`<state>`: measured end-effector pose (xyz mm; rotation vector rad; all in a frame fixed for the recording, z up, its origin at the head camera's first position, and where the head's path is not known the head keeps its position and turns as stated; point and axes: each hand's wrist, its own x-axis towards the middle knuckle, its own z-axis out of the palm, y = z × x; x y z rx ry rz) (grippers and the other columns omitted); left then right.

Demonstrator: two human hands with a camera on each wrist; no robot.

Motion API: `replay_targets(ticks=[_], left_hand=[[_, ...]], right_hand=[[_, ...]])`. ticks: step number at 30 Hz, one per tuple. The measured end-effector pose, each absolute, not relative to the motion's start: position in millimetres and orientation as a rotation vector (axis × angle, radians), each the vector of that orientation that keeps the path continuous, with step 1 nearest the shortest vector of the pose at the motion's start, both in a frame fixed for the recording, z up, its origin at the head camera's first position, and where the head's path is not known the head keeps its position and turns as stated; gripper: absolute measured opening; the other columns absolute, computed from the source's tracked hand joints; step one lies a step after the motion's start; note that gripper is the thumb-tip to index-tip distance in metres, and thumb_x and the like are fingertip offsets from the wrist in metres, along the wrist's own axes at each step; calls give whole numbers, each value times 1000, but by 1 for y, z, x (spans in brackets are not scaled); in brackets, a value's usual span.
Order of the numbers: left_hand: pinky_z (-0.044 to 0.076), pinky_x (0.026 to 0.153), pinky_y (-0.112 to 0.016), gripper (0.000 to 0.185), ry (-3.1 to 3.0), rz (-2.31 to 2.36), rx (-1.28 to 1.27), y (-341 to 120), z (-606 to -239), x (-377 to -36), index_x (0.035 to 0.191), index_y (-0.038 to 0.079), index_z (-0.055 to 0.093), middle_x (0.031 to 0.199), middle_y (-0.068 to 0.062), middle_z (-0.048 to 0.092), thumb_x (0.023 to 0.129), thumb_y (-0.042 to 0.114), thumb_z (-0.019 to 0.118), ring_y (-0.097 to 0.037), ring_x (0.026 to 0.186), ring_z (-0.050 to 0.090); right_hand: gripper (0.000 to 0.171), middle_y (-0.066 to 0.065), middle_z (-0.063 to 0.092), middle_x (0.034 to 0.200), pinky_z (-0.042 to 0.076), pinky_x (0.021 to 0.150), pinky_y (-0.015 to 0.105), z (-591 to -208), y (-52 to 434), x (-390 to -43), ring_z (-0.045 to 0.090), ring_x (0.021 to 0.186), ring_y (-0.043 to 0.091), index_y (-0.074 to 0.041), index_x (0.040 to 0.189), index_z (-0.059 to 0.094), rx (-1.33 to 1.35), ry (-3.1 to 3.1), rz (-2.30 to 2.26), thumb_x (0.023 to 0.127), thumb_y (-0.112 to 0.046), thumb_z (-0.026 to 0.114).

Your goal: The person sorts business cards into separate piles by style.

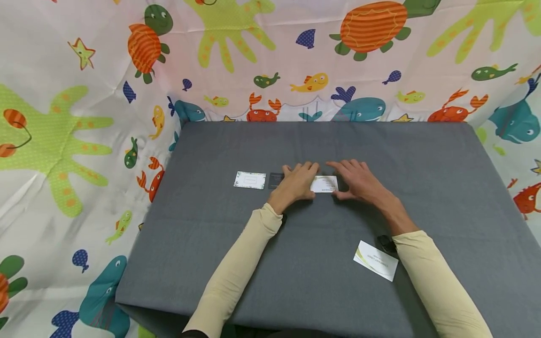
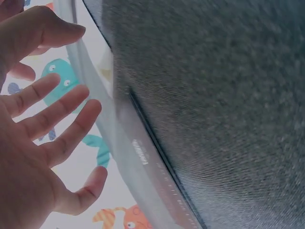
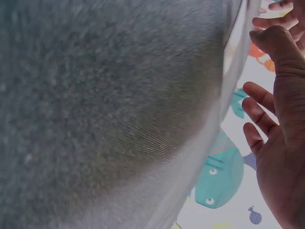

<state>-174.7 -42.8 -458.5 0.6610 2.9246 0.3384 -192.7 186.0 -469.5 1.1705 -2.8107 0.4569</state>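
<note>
A white business card [image 1: 324,184] lies on the grey table [image 1: 422,188] between my two hands. My left hand [image 1: 297,180] rests flat with straight fingers, its edge against the card's left end, and it partly covers a dark card [image 1: 275,180]. My right hand [image 1: 358,179] lies flat at the card's right end, fingers spread. In the left wrist view the left hand [image 2: 38,129] shows open fingers above the cloth; the right hand [image 3: 276,124] looks the same in the right wrist view. Neither hand grips anything.
A white card with a leafy border [image 1: 250,180] lies left of the dark one. Another white card with a green swoosh [image 1: 375,260] lies near my right forearm. A sea-creature patterned curtain [image 1: 84,117] surrounds the table.
</note>
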Motion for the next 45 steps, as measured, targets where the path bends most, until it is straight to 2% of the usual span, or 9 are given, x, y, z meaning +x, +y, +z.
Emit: replay_targets(ticks=[6,16,22,29,34,37,40,42,45], left_hand=[[38,103,-64,62,2878,339,754,-27,-450,-159,139,18,53,133,-2,65,87,32,83,-28,120,63],[44,100,-54,59,2760,184,962,15,-449,-117,143,25,54,139,4,62,92,44,75,-20,125,62],[43,104,-50,63,2671,155,1138,31,-445,-100,149,24,51,141,6,62,95,46,73,-17,129,60],[44,105,-43,61,2568,91,1341,44,-439,-88,143,22,51,139,7,64,94,51,73,-13,127,60],[44,106,-40,59,2545,70,1338,53,-437,-78,138,23,50,135,10,64,92,50,77,-11,126,59],[43,106,-39,67,2528,80,1330,58,-438,-73,140,23,46,138,9,63,89,49,81,-11,127,58],[43,107,-39,75,2513,50,1330,60,-439,-68,145,24,42,146,9,59,87,48,83,-12,129,56],[43,107,-40,78,2515,30,1323,61,-440,-66,148,26,41,149,10,57,86,47,83,-13,130,55],[43,107,-40,80,2523,14,1316,62,-440,-63,151,28,39,150,10,56,87,45,84,-13,130,55]], right_hand=[[75,23,64,125,41,88,58,-457,198,-170,57,111,43,-7,148,52,1107,-2772,424,84,-28,85],[61,17,68,114,44,75,54,-450,226,-115,61,101,41,-7,137,62,1026,-2704,408,81,-14,85],[58,15,68,108,41,69,49,-440,242,-81,62,94,39,-8,132,65,944,-2712,410,79,-13,86],[56,15,70,106,42,64,45,-428,255,-49,64,88,36,-6,131,65,883,-2817,388,79,-13,85],[64,14,70,106,45,63,44,-422,262,-29,65,86,32,-4,134,63,850,-2973,345,78,-23,89],[81,17,70,112,50,69,50,-421,265,-21,66,93,36,-2,140,58,839,-3101,313,74,-32,94],[99,22,67,126,51,79,59,-422,265,-15,65,108,43,-1,149,48,811,-3238,291,71,-39,95],[105,25,64,133,49,84,62,-424,265,-11,62,115,46,1,152,43,802,-3292,286,70,-39,96],[105,25,62,136,48,86,61,-427,263,-7,61,118,46,3,152,41,788,-3306,318,71,-33,96]])
